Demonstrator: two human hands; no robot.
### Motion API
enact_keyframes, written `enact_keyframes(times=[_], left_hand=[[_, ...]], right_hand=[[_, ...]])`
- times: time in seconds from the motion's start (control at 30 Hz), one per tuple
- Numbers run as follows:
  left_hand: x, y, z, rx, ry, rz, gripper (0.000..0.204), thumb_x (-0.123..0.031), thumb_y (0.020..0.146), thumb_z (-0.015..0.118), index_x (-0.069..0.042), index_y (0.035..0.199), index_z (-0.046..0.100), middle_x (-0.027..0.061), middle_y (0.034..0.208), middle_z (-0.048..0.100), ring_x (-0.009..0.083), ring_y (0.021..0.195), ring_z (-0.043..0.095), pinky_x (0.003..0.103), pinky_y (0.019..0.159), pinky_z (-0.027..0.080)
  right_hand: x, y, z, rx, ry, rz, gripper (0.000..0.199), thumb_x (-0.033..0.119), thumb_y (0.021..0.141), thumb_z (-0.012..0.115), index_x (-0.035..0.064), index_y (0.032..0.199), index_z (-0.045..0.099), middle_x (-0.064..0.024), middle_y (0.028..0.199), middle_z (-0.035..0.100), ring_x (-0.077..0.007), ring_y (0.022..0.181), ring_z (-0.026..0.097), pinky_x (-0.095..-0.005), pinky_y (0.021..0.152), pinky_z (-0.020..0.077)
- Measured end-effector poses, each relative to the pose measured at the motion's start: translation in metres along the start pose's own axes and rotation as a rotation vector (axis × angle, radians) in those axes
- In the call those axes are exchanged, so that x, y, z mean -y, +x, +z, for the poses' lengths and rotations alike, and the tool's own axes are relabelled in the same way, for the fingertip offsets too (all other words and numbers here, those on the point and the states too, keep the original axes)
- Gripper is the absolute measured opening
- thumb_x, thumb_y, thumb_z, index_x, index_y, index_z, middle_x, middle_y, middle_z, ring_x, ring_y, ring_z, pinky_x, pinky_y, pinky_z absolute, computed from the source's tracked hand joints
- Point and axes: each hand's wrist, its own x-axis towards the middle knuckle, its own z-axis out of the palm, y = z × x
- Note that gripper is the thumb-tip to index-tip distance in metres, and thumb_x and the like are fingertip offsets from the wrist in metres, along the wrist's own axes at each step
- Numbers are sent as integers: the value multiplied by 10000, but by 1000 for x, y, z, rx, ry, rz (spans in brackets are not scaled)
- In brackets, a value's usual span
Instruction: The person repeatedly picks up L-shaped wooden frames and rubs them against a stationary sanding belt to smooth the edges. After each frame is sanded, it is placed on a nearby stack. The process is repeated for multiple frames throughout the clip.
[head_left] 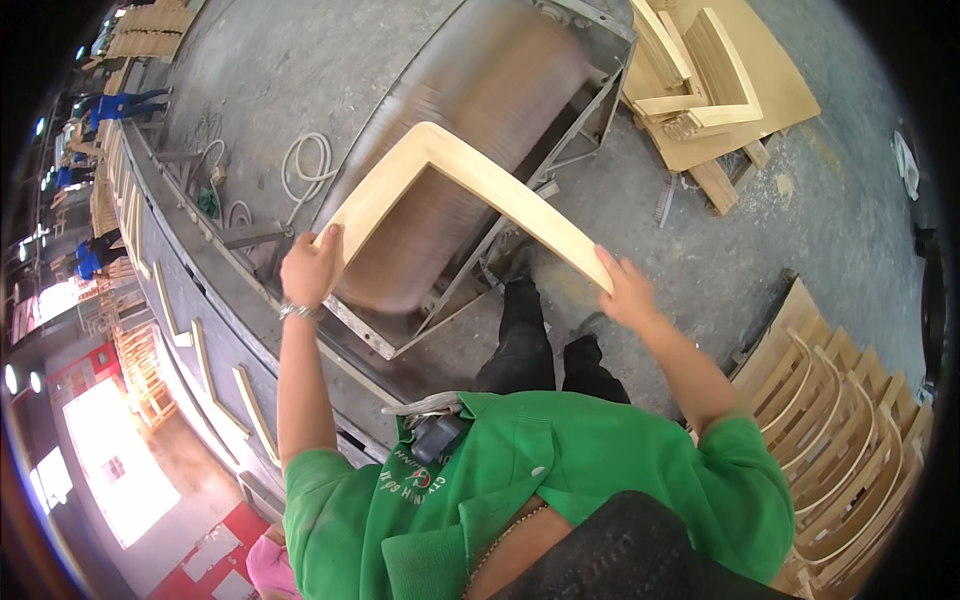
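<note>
Left edge: long grey workbench (215,300) carrying pale curved wood strips (205,365); coiled white hose (305,165) on the concrete floor.
Left hand (310,265): fingers wrapped around one end of the bent L-shaped wooden piece (450,165).
Centre: the piece is held over a large sanding drum (470,130), possibly touching it.
Right hand (625,285): fingers closed on the piece's other end.
Right: stacked bent wooden parts (850,420); more on a board (710,80).
</note>
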Motion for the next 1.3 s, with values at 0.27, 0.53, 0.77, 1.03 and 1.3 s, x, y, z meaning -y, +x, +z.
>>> enact_keyframes(times=[0.27,0.53,0.77,1.03,1.3], left_hand=[[41,61,-55,123,-767,84,346,-351,1021,585,-24,972,687,5,951,638,101,856,553,275,787,458],[135,204,-105,-619,-520,27,412,-370,974,667,-80,681,654,-33,633,552,78,596,442,281,547,387],[96,179,-122,-424,-421,-68,425,-418,954,687,-49,743,667,-9,677,599,82,639,486,275,586,428],[-34,22,-108,217,-1236,598,740,-799,868,519,-67,945,598,241,1252,633,258,1102,596,435,1079,397],[-58,162,-23,7,-1742,842,999,-1006,698,315,-59,832,602,127,716,602,291,670,612,451,680,519]], right_hand=[[34,51,8,-11,139,-4,807,306,798,772,291,1523,418,-177,1113,626,-403,1001,637,-443,849,534],[157,257,47,-660,-27,-512,665,490,869,697,208,1420,453,-101,1539,416,-378,1417,376,-710,1079,261],[163,237,17,-453,-79,-380,828,567,776,757,255,1481,456,-156,1599,324,-407,1481,268,-722,1108,217],[37,15,1,368,528,15,951,-6,703,650,234,1567,331,-203,1441,508,-408,1304,510,-438,1032,469],[73,80,16,120,393,-131,682,70,780,692,119,1435,510,-160,1261,575,-408,1164,560,-463,995,469]])
